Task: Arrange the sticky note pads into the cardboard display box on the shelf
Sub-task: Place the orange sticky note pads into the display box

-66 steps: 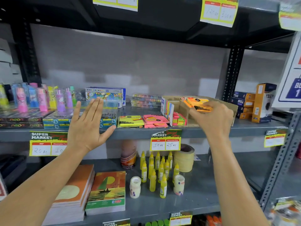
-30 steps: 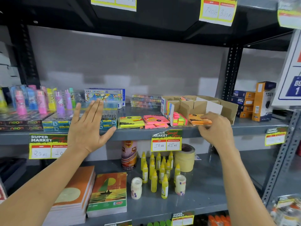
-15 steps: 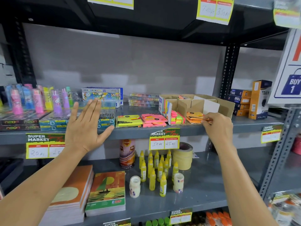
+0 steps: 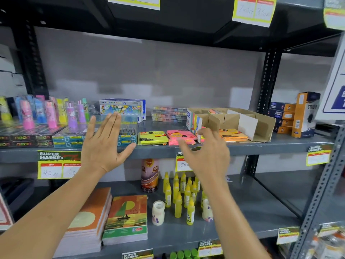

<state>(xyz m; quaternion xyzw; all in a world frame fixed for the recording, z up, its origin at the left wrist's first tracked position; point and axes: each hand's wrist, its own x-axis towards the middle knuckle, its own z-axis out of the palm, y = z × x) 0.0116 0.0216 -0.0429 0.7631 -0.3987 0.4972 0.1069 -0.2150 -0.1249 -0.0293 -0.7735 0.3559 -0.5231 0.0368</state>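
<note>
**Desk:** What does the head camera give you on the shelf (image 4: 242,149)?

**Operator:** From my remote seat I see both hands raised before the middle shelf. The left hand (image 4: 104,146) is spread flat, fingers straight up, holding nothing, in front of the teal pen boxes (image 4: 71,142). The right hand (image 4: 207,156) is open with fingers loosely curled, also empty, hovering just short of the shelf edge.

**Desk:** And the sticky notes?

**Operator:** A pink pad stack (image 4: 180,138) lies on the shelf at the right hand's 11 o'clock, with a yellow-green pad stack (image 4: 153,138) just beside it at 9 o'clock of the pink. The cardboard display box (image 4: 261,128) sits at the hand's 1 o'clock, its front open and dividers standing. An orange pad stack (image 4: 233,137) lies inside a front compartment. The right hand covers the box's front-left corner, so I cannot tell what that compartment holds.

**Desk:** Anything crowding the area?

**Operator:** Blue and orange cartons (image 4: 291,116) stand at 3 o'clock of the box. An oil pastel box (image 4: 121,109) and clear flat cases (image 4: 169,114) sit behind the loose pads. On the shelf below are yellow glue bottles (image 4: 179,195), a printed can (image 4: 150,174) and notebooks (image 4: 125,219). A price tag (image 4: 56,164) hangs on the shelf edge beside the left wrist.
</note>
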